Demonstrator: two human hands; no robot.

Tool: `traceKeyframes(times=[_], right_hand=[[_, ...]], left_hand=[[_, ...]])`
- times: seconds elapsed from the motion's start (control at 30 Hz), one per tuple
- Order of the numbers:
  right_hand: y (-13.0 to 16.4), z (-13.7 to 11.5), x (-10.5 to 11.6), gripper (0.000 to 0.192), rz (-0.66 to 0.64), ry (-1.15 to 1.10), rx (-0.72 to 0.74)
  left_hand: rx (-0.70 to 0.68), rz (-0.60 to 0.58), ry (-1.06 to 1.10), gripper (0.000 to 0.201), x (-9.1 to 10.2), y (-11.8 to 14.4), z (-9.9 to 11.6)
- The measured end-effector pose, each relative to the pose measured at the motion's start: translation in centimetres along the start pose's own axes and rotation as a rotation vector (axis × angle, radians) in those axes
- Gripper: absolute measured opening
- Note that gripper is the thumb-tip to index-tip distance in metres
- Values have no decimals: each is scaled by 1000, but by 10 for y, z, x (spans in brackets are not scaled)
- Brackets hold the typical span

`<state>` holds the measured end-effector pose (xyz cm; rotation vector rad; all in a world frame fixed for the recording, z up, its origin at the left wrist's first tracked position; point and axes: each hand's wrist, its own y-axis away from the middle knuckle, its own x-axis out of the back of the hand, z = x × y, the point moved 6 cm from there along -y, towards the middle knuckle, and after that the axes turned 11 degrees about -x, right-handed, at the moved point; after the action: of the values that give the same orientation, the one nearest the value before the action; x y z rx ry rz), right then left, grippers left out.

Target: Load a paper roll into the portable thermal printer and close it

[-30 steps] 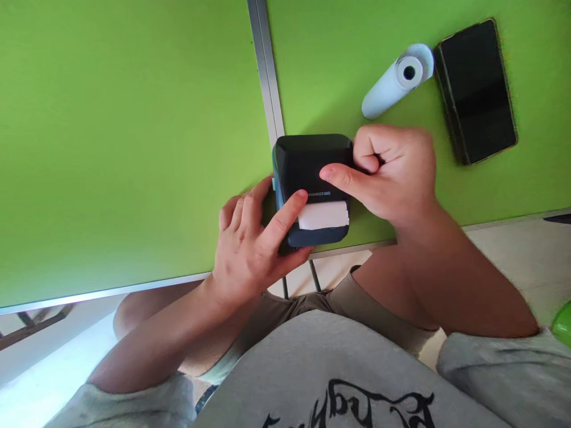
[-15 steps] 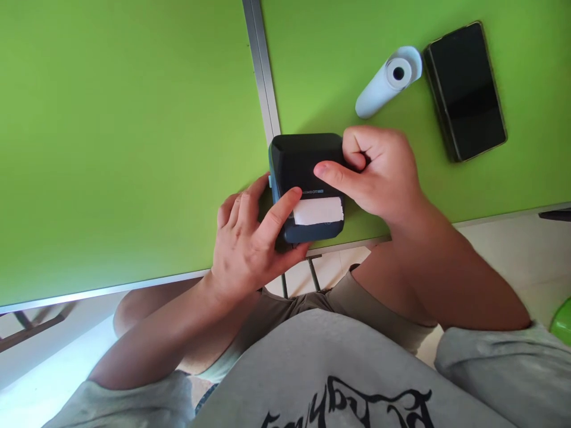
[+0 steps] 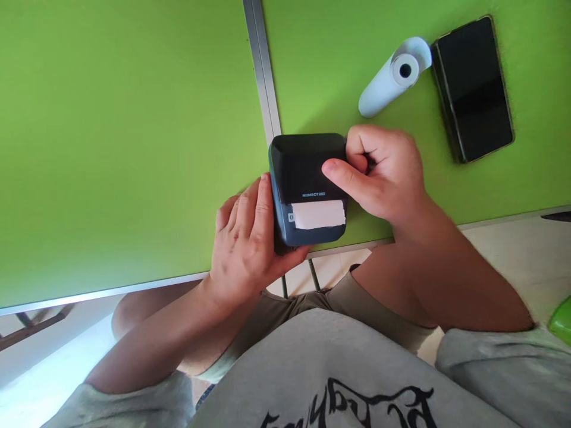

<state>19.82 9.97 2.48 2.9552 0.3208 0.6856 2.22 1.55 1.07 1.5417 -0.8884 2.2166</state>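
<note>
We see a small dark blue-grey plastic label printer [image 3: 307, 178] with rounded corners sitting at the near edge of the bright green surface [image 3: 134, 131], just right of the metal seam [image 3: 263, 71] that divides the surface in two. A short white strip of label paper [image 3: 319, 214] sticks out of the slot on its front, under a small line of pale lettering.

Our left hand [image 3: 243, 244] lies against the printer's left side, fingers held flat together along the casing and the thumb tucked under its near corner, so the grip is pressed against the body rather than spread. Our right hand [image 3: 383, 172] rests at the printer's right side; the thumb lies across the dark lid and the other fingers are curled into the palm, a loose fist touching the casing. We cannot tell whether these fingers pinch anything.

Farther back on the surface a white roll of label paper [image 3: 392, 77] lies on its side, its hollow core facing us. Just beside it, to the right, a black smartphone [image 3: 475, 89] lies flat with a dark screen.
</note>
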Motion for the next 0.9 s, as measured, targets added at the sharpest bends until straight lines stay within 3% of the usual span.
traceKeyframes(times=[0.47, 0.7, 0.9], right_hand=[[0, 1, 0, 49, 1, 19, 27], [1, 2, 1, 66, 24, 31, -1], [0, -1, 0, 65, -1, -7, 4]], left_hand=[[31, -31, 0, 102, -3, 2, -2], [29, -5, 35, 104, -3, 3, -3], [11, 16, 30, 108, -3, 5, -2]])
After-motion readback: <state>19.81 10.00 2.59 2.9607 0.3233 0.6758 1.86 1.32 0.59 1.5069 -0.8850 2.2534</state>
